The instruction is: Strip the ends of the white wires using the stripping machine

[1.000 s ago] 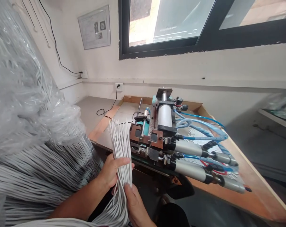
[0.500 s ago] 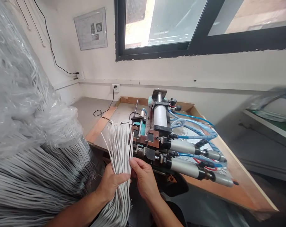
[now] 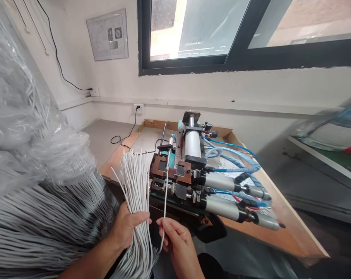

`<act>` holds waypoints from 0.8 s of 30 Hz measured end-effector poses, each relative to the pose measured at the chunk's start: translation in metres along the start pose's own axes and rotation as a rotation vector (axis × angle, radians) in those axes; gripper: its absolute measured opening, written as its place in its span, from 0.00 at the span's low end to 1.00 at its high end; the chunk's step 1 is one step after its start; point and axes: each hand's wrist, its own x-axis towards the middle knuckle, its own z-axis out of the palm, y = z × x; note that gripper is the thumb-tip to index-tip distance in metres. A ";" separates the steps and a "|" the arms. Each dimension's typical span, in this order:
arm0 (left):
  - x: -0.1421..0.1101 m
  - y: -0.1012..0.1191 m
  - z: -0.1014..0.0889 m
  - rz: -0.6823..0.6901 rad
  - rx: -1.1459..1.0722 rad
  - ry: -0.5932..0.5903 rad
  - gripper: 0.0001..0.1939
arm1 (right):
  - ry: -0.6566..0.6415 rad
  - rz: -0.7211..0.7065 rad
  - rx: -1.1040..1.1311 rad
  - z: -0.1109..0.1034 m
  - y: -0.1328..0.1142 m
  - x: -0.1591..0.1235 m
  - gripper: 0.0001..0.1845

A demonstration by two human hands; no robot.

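A thick bundle of thin grey-white cables (image 3: 136,182) is wrapped by my left hand (image 3: 129,224), its thumb across the front and the cut ends fanning upward. Between thumb and fingers, my right hand (image 3: 177,240) pinches a single cable (image 3: 165,201), held apart from the bundle. That cable runs up to the pneumatic machine (image 3: 175,170), its upper end reaching the gap between the brown clamp blocks. Whether the blocks touch it I cannot tell. The palm side of my left hand is hidden by the bundle.
Plastic-wrapped cable bundles (image 3: 41,155) hang close on the left. Air cylinders (image 3: 227,209) and blue hoses (image 3: 236,168) stick out rightward from the machine on a wood-edged bench (image 3: 297,240). A shelf (image 3: 323,155) stands at the far right, and a window (image 3: 192,35) is above.
My right hand has moved away from the bundle, down and slightly right, drawing one cable out. That cable's end is now at the machine's clamps. The view has shifted slightly.
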 end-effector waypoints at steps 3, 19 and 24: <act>0.001 0.001 0.003 -0.007 -0.003 0.009 0.05 | 0.003 0.032 0.034 0.000 -0.003 0.001 0.17; -0.002 0.002 0.005 0.015 0.026 0.027 0.06 | -0.024 -0.021 -0.143 -0.008 0.012 0.017 0.19; -0.005 0.002 0.004 0.009 -0.010 0.027 0.08 | 0.004 -0.229 -0.529 -0.030 0.059 0.022 0.21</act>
